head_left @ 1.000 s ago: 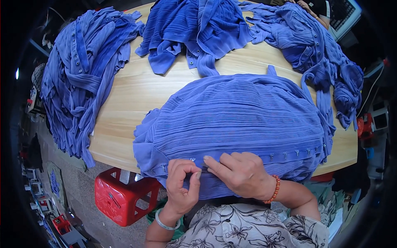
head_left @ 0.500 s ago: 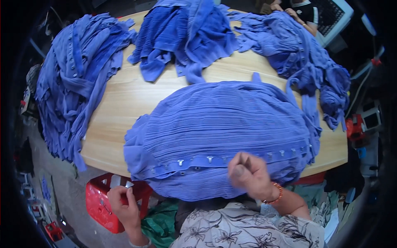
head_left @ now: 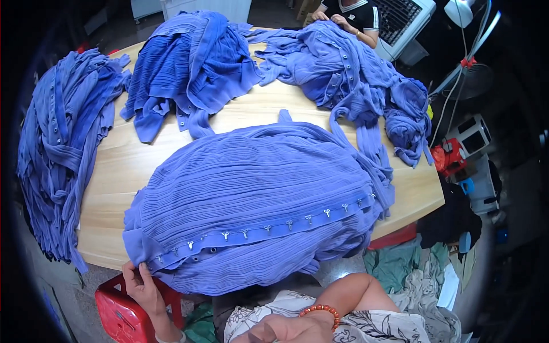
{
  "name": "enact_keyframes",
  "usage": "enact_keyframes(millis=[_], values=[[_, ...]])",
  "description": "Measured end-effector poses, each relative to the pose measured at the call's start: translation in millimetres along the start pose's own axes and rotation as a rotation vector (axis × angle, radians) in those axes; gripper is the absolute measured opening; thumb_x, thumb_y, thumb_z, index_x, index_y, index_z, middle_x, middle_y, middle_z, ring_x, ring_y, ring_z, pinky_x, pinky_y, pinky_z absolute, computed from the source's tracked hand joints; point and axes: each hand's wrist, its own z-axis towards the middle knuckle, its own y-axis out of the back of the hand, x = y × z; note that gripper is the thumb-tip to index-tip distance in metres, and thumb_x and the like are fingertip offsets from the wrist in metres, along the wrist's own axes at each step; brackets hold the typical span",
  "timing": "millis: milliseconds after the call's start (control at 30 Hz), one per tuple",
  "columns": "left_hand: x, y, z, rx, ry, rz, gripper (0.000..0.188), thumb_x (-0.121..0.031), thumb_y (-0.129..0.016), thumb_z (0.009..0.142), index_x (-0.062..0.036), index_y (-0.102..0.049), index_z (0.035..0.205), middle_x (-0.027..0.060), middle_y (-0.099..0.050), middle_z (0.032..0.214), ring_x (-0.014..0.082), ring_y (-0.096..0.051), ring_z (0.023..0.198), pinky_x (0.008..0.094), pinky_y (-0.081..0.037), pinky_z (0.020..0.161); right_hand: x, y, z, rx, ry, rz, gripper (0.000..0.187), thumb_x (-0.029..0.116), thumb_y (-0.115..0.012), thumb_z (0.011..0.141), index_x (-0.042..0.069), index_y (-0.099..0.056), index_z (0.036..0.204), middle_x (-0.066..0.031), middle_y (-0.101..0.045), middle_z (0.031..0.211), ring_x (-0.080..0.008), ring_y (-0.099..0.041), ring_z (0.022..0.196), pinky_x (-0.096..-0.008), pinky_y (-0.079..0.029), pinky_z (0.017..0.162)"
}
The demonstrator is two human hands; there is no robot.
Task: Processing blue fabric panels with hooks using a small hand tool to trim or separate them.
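A violet-blue ribbed knit cardigan (head_left: 257,171) lies spread across the near side of the table. Along its button band (head_left: 257,231) runs a row of small silver metal pieces. My left hand (head_left: 144,290) is at the cardigan's near left corner, thumb and fingers closed on the fabric edge. Low at the picture's bottom edge, my right hand (head_left: 280,328) is drawn in close to my body, away from the cardigan. Its fingers are blurred and partly cut off, so what they hold, if anything, is hidden. An orange bead bracelet circles that wrist.
Piles of similar garments lie on the wooden table (head_left: 240,117): one at left (head_left: 63,148), one at the back (head_left: 191,68), one at right (head_left: 343,68). A red plastic stool (head_left: 117,320) stands below my left hand. Another person (head_left: 354,20) works across the table.
My right hand has come down from above the button band toward my body. My left hand has reached the cardigan's corner. The whole view has shifted, moving the table left and down.
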Motion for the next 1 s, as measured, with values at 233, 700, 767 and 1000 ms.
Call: enact_keyframes(millis=[233,700,767,1000], values=[[-6.7,3.5,-2.5,-0.139,0.094,-0.402,0.020,-0.012,-0.051,0.106,0.0019,-0.057,0.120,0.0059,-0.063,0.109,0.0118,-0.056,0.100,0.0275,-0.043,0.092,5.1,1.0,-0.4,0.064,0.039,-0.110,0.034,0.022,-0.042,0.110,-0.006,-0.061,0.107,-0.0145,-0.063,0.101,-0.0231,-0.060,0.096,-0.0372,-0.046,0.089],[10.8,32.0,15.6,-0.084,0.212,-0.137,0.010,-0.007,-0.060,0.101,-0.0020,-0.061,0.110,-0.0044,-0.060,0.089,-0.0003,-0.048,0.071,0.0166,-0.037,0.059,92.4,99.1,-75.9,-1.036,0.266,-1.328,0.029,0.018,-0.044,0.110,0.000,-0.065,0.119,0.0000,-0.062,0.077,-0.0001,-0.041,0.057,-0.0174,-0.035,0.052],[26.7,28.3,10.5,-0.026,0.158,-0.092,0.012,-0.001,-0.059,0.100,0.0025,-0.060,0.112,-0.0016,-0.062,0.092,0.0037,-0.055,0.082,0.0185,-0.043,0.072,88.1,103.9,-79.7,-1.006,0.253,-1.332,0.027,0.017,-0.046,0.109,0.001,-0.065,0.119,0.0010,-0.062,0.076,0.0004,-0.040,0.057,-0.0173,-0.034,0.052],[-89.6,-18.1,6.3,-0.172,-0.535,0.440,0.035,0.007,-0.067,0.085,-0.0029,-0.063,0.118,0.0105,-0.060,0.111,0.0252,-0.058,0.097,0.0349,-0.048,0.081,87.2,98.8,-75.8,-0.985,0.160,-1.390,0.027,0.017,-0.045,0.109,0.000,-0.065,0.119,0.0010,-0.062,0.076,0.0006,-0.039,0.058,-0.0175,-0.034,0.053]])
